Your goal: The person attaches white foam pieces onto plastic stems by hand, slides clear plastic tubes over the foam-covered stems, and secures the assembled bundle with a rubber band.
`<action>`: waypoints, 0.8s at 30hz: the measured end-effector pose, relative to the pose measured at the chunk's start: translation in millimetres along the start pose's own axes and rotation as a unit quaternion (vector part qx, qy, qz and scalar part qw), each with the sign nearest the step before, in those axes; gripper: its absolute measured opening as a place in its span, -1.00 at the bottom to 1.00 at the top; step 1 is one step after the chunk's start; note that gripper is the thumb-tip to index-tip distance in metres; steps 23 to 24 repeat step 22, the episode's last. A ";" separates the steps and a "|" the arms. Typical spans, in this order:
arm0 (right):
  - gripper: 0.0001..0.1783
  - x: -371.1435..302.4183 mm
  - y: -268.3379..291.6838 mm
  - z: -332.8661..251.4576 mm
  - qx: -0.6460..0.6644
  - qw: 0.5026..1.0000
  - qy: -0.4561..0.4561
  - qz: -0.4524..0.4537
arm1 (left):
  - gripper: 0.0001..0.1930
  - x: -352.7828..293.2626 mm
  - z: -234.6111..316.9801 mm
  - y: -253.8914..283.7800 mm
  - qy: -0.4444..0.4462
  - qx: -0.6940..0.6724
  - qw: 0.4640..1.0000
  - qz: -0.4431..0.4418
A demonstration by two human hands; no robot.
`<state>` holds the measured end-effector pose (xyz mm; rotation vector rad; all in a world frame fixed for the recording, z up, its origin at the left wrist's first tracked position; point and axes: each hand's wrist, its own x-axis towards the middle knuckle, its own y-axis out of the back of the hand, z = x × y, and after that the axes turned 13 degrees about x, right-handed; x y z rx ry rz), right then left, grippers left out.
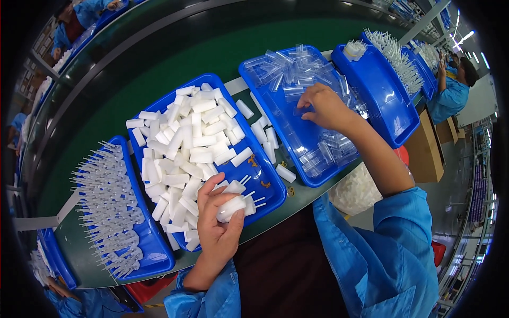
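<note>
My left hand (216,225) is closed around a few white foam pieces (231,208). Thin white sticks (255,200) poke out past them to the right. Below that hand lies a blue tray (268,172) heaped with loose white foam blocks (199,124). Over a second blue tray (275,130), my right hand (324,108) reaches in with thumb and fingers pinched together. A clear plastic piece (301,111) shows at its fingertips. Clear plastic tubes (286,69) lie in a loose pile past the hand, and more clear tubes (330,153) sit nearer me.
A blue tray at left (154,259) holds rows of white sticks with clear parts (108,212). On the right, another blue tray (379,93) carries a small white bundle (354,50). Foam blocks (259,131) lie between trays on the green table (143,85). Co-workers (450,93) sit nearby.
</note>
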<state>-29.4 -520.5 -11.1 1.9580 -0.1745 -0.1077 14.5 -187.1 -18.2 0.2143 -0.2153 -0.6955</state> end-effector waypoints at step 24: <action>-0.79 -47.6 -36.7 -120.3 0.723 0.691 0.004 -0.006 | -0.74 -2.6 -4.1 7.6 0.003 0.040 0.999 0.005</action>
